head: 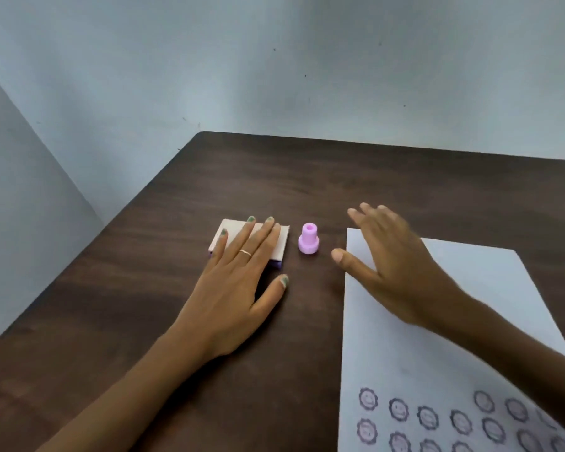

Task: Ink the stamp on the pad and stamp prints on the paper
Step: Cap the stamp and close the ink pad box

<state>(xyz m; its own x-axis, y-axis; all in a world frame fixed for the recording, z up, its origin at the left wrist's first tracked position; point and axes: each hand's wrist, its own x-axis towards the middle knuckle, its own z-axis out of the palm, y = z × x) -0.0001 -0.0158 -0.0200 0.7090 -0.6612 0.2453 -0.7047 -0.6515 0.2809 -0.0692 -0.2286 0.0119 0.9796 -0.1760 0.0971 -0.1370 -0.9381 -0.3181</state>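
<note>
Paper (437,337) at the desk's (144,321) near-right edge already has prints. Left hand (232,282) lies flat, fingers spread, on the closed pad (282,243); right hand (395,265) is open and empty. The stamp (308,239) could tip if bumped.

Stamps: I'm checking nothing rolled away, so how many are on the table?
1. The pink stamp stands upright on the table, between the ink pad and the paper. None hidden, as far as visible.
</note>
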